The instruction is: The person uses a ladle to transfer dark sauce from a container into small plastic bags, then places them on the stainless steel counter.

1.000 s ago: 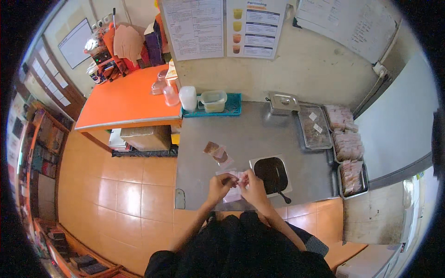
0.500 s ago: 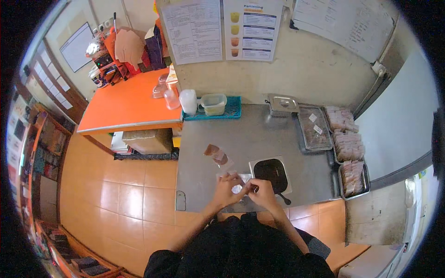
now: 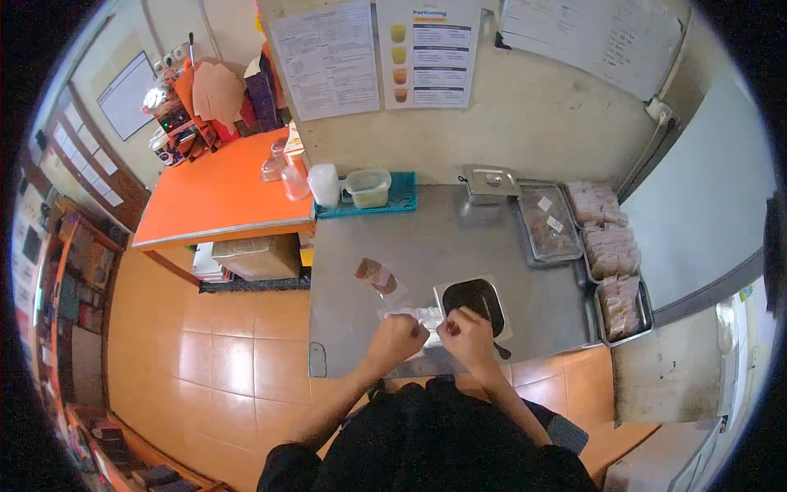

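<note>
Both hands are close together over the near edge of the steel table, at chest height. My left hand point(image 3: 397, 338) is curled into a fist, its knuckles up; anything inside it is hidden. My right hand point(image 3: 470, 336) is closed too, fingers pinched, with a small brownish spot at the fingertips that I cannot make out. White and clear plastic point(image 3: 426, 316) shows between and behind the hands. Just beyond my right hand sits a square steel pan point(image 3: 505, 316) with dark contents and a black handle point(image 3: 502, 352). Farther left lie clear packets point(image 3: 378, 277) with brown filling.
The steel table point(image 3: 344, 328) carries a teal tray point(image 3: 402, 193) with white containers at the back. Right of it are a lidded steel pan point(image 3: 490, 182), a clear-lidded tray point(image 3: 547, 225) and steel pans of filled packets point(image 3: 613, 250). An orange table point(image 3: 209, 193) adjoins at left.
My left hand's fingers have curled from spread to a fist. The hands have drawn slightly apart. The whole view has shifted a little.
</note>
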Demonstrator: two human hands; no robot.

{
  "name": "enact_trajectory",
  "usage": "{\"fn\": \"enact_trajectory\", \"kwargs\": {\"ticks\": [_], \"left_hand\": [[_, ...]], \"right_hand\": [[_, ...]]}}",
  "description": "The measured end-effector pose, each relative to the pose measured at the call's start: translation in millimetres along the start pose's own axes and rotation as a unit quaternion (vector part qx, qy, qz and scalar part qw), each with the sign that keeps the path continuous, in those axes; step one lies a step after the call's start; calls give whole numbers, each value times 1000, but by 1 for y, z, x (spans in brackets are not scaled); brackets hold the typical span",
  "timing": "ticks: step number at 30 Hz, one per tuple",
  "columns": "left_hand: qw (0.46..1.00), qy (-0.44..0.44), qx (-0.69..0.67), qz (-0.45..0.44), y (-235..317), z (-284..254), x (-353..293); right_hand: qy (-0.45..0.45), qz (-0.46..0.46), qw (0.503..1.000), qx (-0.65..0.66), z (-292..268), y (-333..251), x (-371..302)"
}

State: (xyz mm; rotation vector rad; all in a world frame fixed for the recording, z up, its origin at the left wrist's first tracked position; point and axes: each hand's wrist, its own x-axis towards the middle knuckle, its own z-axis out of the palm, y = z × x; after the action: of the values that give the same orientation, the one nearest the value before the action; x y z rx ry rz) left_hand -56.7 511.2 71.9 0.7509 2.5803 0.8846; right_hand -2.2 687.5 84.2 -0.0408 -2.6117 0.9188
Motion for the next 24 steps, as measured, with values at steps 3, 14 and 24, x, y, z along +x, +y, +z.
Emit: {"fn": "enact_trajectory", "kwargs": {"ticks": [3,14,24], "left_hand": [[991,133,-13,-2,18,-7,-3],[956,225,84,169,20,-1,-4],[956,201,-167,130,33,30,-7]], "right_hand": [[48,-6,998,35,-6,1,5],[56,56,994,77,-33,-7,-10],[109,79,978,-161,-48,0,-31]]}}
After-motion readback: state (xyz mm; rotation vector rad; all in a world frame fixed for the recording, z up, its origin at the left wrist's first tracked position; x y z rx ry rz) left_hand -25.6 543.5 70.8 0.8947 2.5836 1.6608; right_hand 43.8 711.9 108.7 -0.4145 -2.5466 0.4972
